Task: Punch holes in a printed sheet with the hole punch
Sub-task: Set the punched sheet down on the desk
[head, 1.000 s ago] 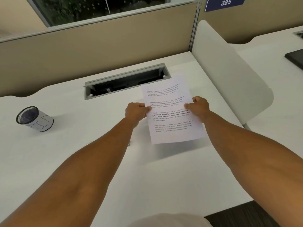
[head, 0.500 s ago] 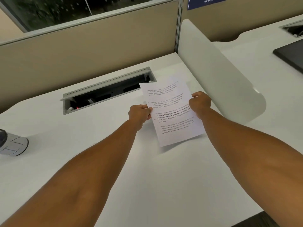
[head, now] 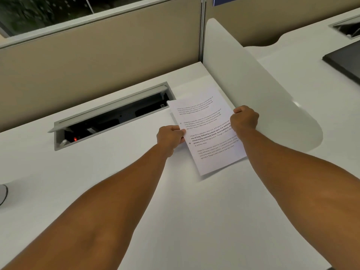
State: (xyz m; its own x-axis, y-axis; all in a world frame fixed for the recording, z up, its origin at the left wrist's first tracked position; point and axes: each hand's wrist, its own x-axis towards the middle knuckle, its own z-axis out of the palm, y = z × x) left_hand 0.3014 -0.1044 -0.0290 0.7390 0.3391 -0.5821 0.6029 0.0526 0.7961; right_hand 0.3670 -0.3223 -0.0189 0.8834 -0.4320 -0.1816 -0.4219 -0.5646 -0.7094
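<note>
A white printed sheet (head: 206,133) with several paragraphs of text hangs just above the white desk (head: 175,211), tilted with its top toward the left. Two small round holes show near its left edge. My left hand (head: 170,138) pinches the sheet's left edge at mid-height. My right hand (head: 245,119) grips the right edge, fingers curled over it. No hole punch is in view.
An open cable tray (head: 109,117) with a red light inside is sunk into the desk behind the left hand. A white curved divider (head: 253,84) stands just right of the sheet. A dark flat object (head: 344,59) lies on the neighbouring desk. A beige partition (head: 97,45) closes the back.
The view has swung right, so the mesh cup has slid off the left edge. The sheet, held in both hands, has rotated a little and come closer to the divider.
</note>
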